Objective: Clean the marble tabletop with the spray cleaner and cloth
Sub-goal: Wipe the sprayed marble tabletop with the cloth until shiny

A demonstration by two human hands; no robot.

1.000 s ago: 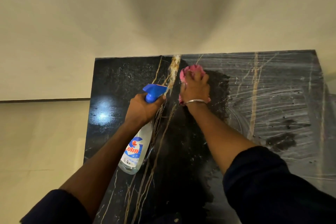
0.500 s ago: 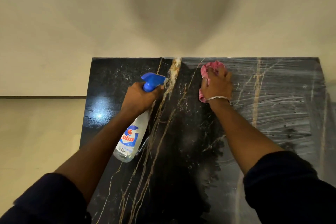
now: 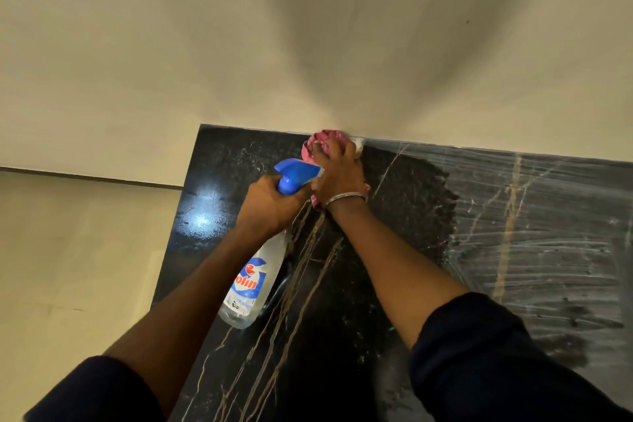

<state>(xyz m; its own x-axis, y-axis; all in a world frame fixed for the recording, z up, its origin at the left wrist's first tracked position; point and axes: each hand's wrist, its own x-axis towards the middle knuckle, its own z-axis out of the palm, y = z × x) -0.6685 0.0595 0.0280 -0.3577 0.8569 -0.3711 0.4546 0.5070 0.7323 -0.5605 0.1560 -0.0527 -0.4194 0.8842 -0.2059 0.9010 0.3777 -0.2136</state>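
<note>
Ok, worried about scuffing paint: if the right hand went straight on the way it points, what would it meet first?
The wall, likely at once: the right hand presses the pink cloth at the tabletop's far edge.

Cloth mostly buried under my right hand. Spray bottle neck lost inside my left hand. Tabletop runs off right, bottom edges.

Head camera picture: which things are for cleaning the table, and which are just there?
For the job: spray bottle in the left hand; pink cloth held by the right hand; marble tabletop, streaky on the right.
Just there: bracelet on the right wrist; wall; floor.
</note>
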